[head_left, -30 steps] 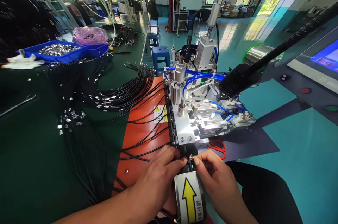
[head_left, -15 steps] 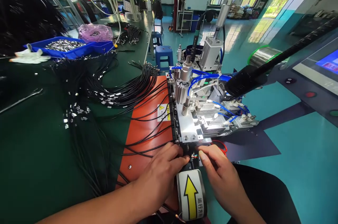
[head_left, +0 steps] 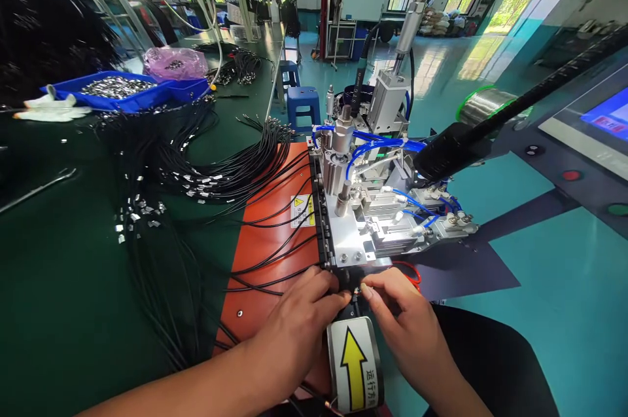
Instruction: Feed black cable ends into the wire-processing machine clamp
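Observation:
At the near end of the machine [head_left: 350,234], my left hand [head_left: 307,312] is closed with its thumb and curled fingers on a black cable, mostly hidden beneath them. Just beyond the left thumb the cable's stripped wire ends [head_left: 356,292] show as a small bright tip. My right hand [head_left: 405,315] pinches at these wire ends with thumb and forefinger, the tips almost meeting the left thumb. Several black cables [head_left: 275,253] run across the orange plate [head_left: 255,306] into the machine's rail. Below both hands sits a rounded cover with a yellow arrow [head_left: 353,364].
Bundles of black cables [head_left: 216,175] lie on the dark green table [head_left: 59,260]. Farther back are a blue tray [head_left: 137,97] of small metal parts and a white glove [head_left: 52,108]. A thick black arm [head_left: 456,148] and a control panel [head_left: 579,168] stand to the right.
My right hand has moved slightly left, its fingertips now on the coloured wire ends that showed between my hands before. The left hand keeps its place.

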`<action>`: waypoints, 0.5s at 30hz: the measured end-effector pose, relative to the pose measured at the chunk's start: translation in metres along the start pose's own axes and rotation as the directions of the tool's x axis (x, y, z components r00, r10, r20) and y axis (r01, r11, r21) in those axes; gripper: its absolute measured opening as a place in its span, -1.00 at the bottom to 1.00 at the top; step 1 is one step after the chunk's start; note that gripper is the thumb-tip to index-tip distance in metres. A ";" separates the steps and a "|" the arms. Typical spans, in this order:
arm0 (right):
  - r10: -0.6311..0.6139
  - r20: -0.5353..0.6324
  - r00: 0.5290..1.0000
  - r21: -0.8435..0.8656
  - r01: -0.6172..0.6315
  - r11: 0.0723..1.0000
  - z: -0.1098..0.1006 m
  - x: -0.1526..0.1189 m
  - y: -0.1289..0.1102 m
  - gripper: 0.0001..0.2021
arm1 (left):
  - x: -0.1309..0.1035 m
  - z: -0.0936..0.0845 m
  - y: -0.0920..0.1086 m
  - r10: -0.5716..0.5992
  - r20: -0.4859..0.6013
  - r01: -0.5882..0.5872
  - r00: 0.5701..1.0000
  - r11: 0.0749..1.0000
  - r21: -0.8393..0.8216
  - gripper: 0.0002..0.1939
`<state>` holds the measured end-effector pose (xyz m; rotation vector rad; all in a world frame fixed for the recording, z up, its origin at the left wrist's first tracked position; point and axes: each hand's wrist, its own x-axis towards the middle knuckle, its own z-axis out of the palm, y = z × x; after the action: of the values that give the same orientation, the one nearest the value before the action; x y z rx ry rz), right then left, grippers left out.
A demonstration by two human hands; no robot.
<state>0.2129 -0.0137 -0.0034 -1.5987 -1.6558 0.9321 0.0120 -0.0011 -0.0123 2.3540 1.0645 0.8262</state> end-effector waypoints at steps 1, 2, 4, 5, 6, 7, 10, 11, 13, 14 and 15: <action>0.012 -0.003 1.000 0.000 -0.012 1.000 0.000 0.000 -0.001 -0.80 | 0.000 0.001 0.000 -0.001 -0.001 0.001 1.000 1.000 0.001 -0.81; 0.026 -0.003 1.000 0.001 -0.026 1.000 0.001 0.001 -0.001 -0.80 | -0.001 0.001 -0.001 -0.001 -0.006 0.001 1.000 1.000 0.001 -0.81; 0.046 0.002 0.999 0.006 -0.046 0.999 0.001 0.001 -0.003 -0.79 | -0.002 0.002 -0.001 0.005 -0.015 -0.005 1.000 1.000 -0.003 -0.82; 0.049 0.008 0.999 0.007 -0.049 0.999 0.001 0.001 -0.004 -0.79 | -0.002 0.002 -0.001 0.009 -0.016 -0.009 1.000 1.000 -0.004 -0.82; 0.048 0.013 0.999 0.004 -0.048 0.999 0.001 0.001 -0.005 -0.79 | -0.002 0.001 -0.001 0.013 -0.014 -0.013 1.000 1.000 -0.005 -0.82; 0.048 0.016 0.999 -0.002 -0.048 0.999 0.001 0.001 -0.005 -0.79 | -0.002 0.001 -0.001 0.018 -0.011 -0.018 1.000 1.000 -0.003 -0.83; 0.080 0.030 0.996 -0.004 -0.080 0.997 0.002 0.003 -0.006 -0.78 | -0.001 -0.001 -0.001 0.021 0.009 -0.022 1.000 1.000 0.011 -0.82; 0.099 0.037 0.994 0.013 -0.099 0.995 0.002 0.003 -0.006 -0.77 | 0.000 -0.001 0.000 0.025 0.010 -0.025 1.000 1.000 0.017 -0.83; 0.142 0.046 0.989 0.072 -0.145 0.987 0.001 0.004 -0.005 -0.74 | 0.000 -0.001 0.000 0.030 0.006 -0.030 1.000 0.999 0.029 -0.82; 0.165 0.049 0.985 0.105 -0.169 0.980 0.001 0.004 -0.004 -0.72 | 0.000 -0.001 0.000 0.032 0.001 -0.032 0.999 0.999 0.034 -0.82; 0.189 0.052 0.981 0.132 -0.194 0.972 0.001 0.004 -0.004 -0.71 | 0.000 -0.001 0.000 0.034 -0.005 -0.034 0.999 0.999 0.036 -0.82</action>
<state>0.2098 -0.0102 -0.0010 -1.6762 -1.4476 1.1565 0.0109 -0.0009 -0.0116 2.4071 1.0521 0.8332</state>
